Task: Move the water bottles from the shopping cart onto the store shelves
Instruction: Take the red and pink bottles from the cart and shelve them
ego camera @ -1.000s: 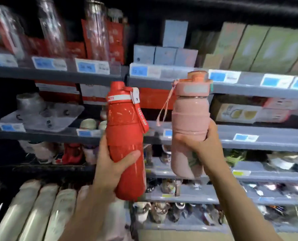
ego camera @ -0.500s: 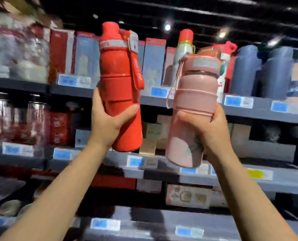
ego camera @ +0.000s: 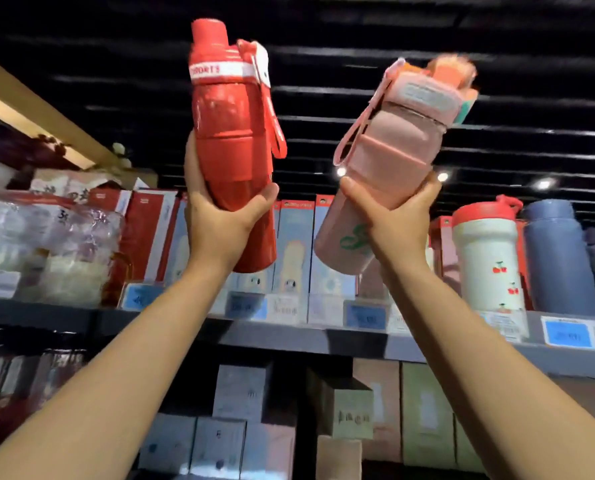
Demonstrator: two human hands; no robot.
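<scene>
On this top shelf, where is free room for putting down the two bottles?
Hardly any shows. Tall boxes pack the shelf behind both hands; the white cherry-print bottle touches the blue-grey bottle. Clear-wrapped packs fill the left. Only dark space above stands open.

The red bottle (ego camera: 232,140) looks like glossy plastic, with a smooth, ridged middle band and a matt strap. The pink bottle (ego camera: 389,161) has a soft matt, rubbery-looking ribbed skin. The cherry flask (ego camera: 488,261) and blue flask (ego camera: 556,258) look smooth and satin. Boxes (ego camera: 244,393) look like matt card; the shelf (ego camera: 289,336) like painted grey metal.
</scene>
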